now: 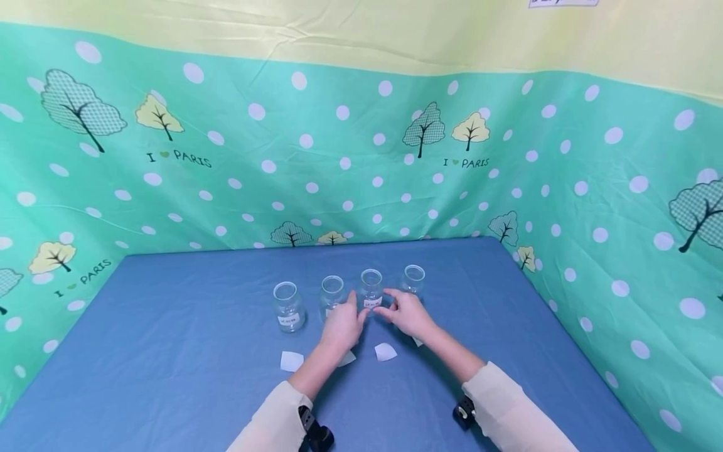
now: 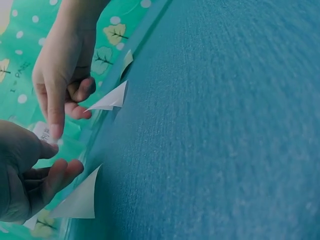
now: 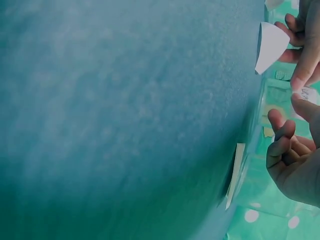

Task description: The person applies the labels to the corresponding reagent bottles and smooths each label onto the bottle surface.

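Observation:
Several clear glass jars stand in a row. Both hands are at the third jar [image 1: 371, 280] from the left, which bears a white label [image 1: 373, 303] with dark writing. My left hand [image 1: 342, 328] holds it from the left, index finger along its side and thumb by the label's edge. From the other side my right hand [image 1: 411, 314] holds the same jar, its thumb at the label's right end. In the left wrist view the thumbs nearly meet over the label [image 2: 44, 131]. The second jar [image 1: 332, 286] is partly hidden behind my left hand.
At the left end is a labelled jar [image 1: 289, 307]; the rightmost jar [image 1: 415, 276] is partly behind my right hand. White paper pieces [image 1: 386, 351] with curled edges lie in front of the row on the blue cloth [image 1: 186, 351]. A green dotted curtain [image 1: 237, 138] encloses the table.

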Demonstrator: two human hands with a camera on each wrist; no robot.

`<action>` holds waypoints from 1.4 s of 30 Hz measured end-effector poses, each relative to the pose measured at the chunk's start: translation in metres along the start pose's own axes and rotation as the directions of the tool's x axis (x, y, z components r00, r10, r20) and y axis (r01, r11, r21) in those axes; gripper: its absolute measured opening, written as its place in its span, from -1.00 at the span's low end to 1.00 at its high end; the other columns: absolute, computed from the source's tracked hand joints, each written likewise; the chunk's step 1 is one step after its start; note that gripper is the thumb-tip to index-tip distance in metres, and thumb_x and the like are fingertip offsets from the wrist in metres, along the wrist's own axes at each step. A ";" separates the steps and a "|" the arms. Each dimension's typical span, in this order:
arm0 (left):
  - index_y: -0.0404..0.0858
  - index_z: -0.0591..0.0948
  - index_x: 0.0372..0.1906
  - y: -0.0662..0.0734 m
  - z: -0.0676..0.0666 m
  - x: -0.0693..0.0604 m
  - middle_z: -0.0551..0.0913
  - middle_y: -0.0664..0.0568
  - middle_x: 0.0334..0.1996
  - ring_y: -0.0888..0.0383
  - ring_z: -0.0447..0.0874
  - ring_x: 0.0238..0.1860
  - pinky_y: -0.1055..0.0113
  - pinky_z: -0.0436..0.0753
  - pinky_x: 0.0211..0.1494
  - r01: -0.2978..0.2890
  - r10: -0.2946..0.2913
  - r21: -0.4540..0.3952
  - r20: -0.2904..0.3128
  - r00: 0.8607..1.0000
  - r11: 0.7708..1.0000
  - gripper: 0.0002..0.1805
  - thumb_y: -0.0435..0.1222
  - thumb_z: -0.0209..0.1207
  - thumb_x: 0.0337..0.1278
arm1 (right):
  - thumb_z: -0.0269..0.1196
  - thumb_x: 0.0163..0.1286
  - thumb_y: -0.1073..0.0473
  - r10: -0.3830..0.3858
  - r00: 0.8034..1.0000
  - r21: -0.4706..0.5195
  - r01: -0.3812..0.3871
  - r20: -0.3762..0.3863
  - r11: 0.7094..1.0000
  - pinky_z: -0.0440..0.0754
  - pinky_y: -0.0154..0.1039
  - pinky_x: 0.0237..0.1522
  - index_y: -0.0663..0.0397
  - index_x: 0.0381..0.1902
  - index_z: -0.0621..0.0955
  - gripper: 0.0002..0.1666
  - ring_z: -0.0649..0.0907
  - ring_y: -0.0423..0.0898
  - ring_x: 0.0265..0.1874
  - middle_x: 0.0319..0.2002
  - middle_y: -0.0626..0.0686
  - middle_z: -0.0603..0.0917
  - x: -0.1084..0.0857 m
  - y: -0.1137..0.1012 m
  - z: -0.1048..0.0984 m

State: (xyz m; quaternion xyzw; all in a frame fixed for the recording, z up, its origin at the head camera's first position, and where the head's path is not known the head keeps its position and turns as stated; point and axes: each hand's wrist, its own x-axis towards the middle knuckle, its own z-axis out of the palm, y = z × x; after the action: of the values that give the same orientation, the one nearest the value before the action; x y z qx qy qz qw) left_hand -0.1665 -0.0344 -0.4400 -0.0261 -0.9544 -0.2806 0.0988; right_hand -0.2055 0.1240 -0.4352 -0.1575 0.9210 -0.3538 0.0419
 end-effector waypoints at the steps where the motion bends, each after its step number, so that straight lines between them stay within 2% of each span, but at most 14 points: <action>1: -0.45 0.41 0.16 0.000 0.000 0.000 0.67 -0.22 -0.52 -0.09 0.67 -0.52 0.09 0.62 -0.42 0.005 -0.005 -0.001 0.002 1.000 1.000 -0.45 -0.14 0.15 0.21 | 0.29 0.22 -0.02 -0.003 1.000 -0.004 0.003 -0.003 1.000 0.45 -0.35 -0.64 0.21 0.18 0.47 -0.35 0.49 -0.25 -0.74 -0.67 -0.03 0.60 0.000 0.000 0.001; 5: -0.41 0.47 0.09 0.000 0.001 -0.001 0.68 -0.24 -0.46 -0.13 0.69 -0.45 0.06 0.63 -0.38 0.011 -0.011 0.006 -0.010 1.000 1.000 -0.52 -0.15 0.15 0.21 | 0.28 0.23 -0.04 -0.013 1.000 -0.013 0.012 -0.022 1.000 0.43 -0.36 -0.63 0.20 0.14 0.50 -0.39 0.49 -0.25 -0.73 -0.67 -0.01 0.60 0.000 0.000 0.002; 13: -0.40 0.48 0.11 -0.001 -0.001 0.000 0.68 -0.27 -0.40 -0.14 0.70 -0.40 0.05 0.63 -0.35 0.017 -0.017 0.023 0.013 1.000 1.000 -0.55 -0.16 0.10 0.26 | 0.21 0.31 0.05 -0.045 0.999 -0.016 0.044 -0.028 0.999 0.38 -0.35 -0.62 0.18 0.14 0.53 -0.51 0.45 -0.22 -0.75 -0.69 0.04 0.58 -0.001 0.000 -0.001; 22: -0.41 0.50 0.07 0.003 -0.002 -0.004 0.69 -0.29 -0.39 -0.19 0.69 -0.37 0.01 0.63 -0.32 0.015 -0.014 0.018 -0.008 1.000 1.000 -0.59 -0.18 0.03 0.31 | 0.11 0.40 0.09 0.005 1.000 0.024 -0.005 -0.010 1.000 0.45 -0.31 -0.69 0.13 0.16 0.51 -0.57 0.46 -0.20 -0.79 -0.65 0.08 0.59 -0.005 -0.001 -0.004; 26: -0.37 0.57 -0.12 0.006 -0.007 -0.006 0.68 -0.25 -0.45 -0.18 0.69 -0.40 0.01 0.61 -0.37 0.024 -0.023 0.016 -0.021 1.000 1.000 -0.68 -0.17 0.03 0.31 | 0.11 0.40 0.11 -0.012 1.000 0.037 0.013 -0.018 0.999 0.46 -0.31 -0.68 0.12 0.09 0.56 -0.63 0.46 -0.20 -0.79 -0.64 0.10 0.59 -0.008 -0.002 -0.008; 30: -0.25 0.63 -0.28 0.008 -0.014 -0.009 0.69 -0.14 -0.48 -0.11 0.68 -0.46 0.02 0.57 -0.44 0.033 -0.031 0.072 -0.027 0.999 0.997 -0.72 -0.10 0.11 0.22 | 0.16 0.36 0.11 -0.048 0.999 0.006 0.048 -0.017 0.999 0.45 -0.33 -0.62 0.12 -0.05 0.63 -0.71 0.48 -0.22 -0.72 -0.60 0.09 0.62 -0.012 -0.002 -0.018; 34: -0.13 0.68 -0.25 0.016 -0.020 -0.012 0.72 -0.03 -0.45 -0.02 0.68 -0.46 0.08 0.56 -0.46 -0.013 0.012 0.116 0.010 1.000 0.993 -0.73 -0.04 0.15 0.15 | 0.17 0.34 0.12 -0.093 0.996 -0.048 0.093 0.004 0.995 0.47 -0.35 -0.51 0.13 -0.18 0.67 -0.77 0.51 -0.26 -0.66 -0.55 0.07 0.66 -0.018 0.002 -0.030; 38: -0.11 0.69 -0.27 0.030 -0.022 -0.016 0.72 0.03 -0.45 0.01 0.69 -0.42 0.12 0.56 -0.45 -0.095 0.090 0.094 0.051 0.995 0.991 -0.76 -0.05 0.19 0.10 | 0.18 0.33 0.12 -0.122 0.992 -0.083 0.125 0.036 0.989 0.49 -0.38 -0.46 0.13 -0.22 0.67 -0.78 0.53 -0.28 -0.61 -0.49 0.07 0.69 -0.023 0.009 -0.040; 42: -0.11 0.68 -0.27 0.041 -0.018 -0.017 0.70 0.10 -0.46 0.09 0.66 -0.42 0.20 0.56 -0.44 -0.158 0.150 0.071 0.107 0.983 0.985 -0.76 -0.05 0.22 0.07 | 0.19 0.32 0.12 -0.122 0.991 -0.092 0.128 0.062 0.988 0.48 -0.38 -0.46 0.14 -0.22 0.67 -0.77 0.53 -0.28 -0.57 -0.48 0.03 0.68 -0.027 0.017 -0.046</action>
State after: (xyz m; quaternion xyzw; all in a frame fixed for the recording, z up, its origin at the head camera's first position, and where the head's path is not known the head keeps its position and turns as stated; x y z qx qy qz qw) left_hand -0.1422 -0.0098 -0.4070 -0.1103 -0.9636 -0.2324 0.0730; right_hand -0.1934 0.1740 -0.4132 -0.2267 0.9237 -0.3065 0.0379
